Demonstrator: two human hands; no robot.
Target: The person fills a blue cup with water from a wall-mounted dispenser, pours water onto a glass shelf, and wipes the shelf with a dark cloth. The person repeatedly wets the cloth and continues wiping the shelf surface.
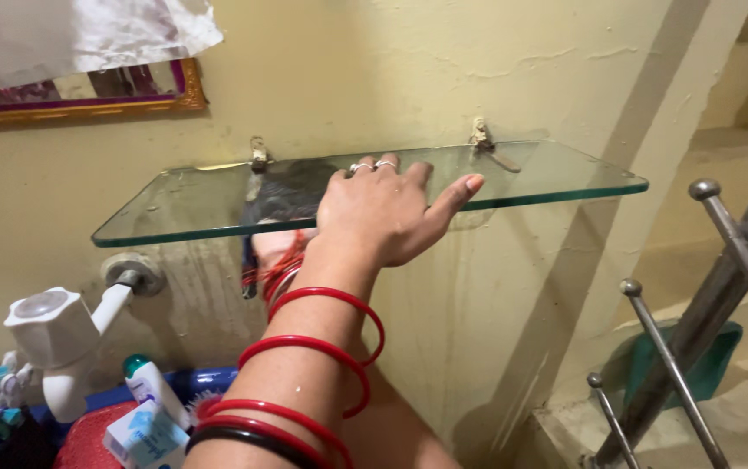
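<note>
On the far wall, the glass shelf [547, 174] carries the left hand [382, 213], open and flat, fingers beside a dark cloth [287, 193]. The right hand under the shelf is hidden, so I cannot tell its grip. Press lightly, I'd say: only two small brackets [481, 135] hold the shelf.

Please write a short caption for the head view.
Left hand rests on a glass shelf above a white tap.
</note>
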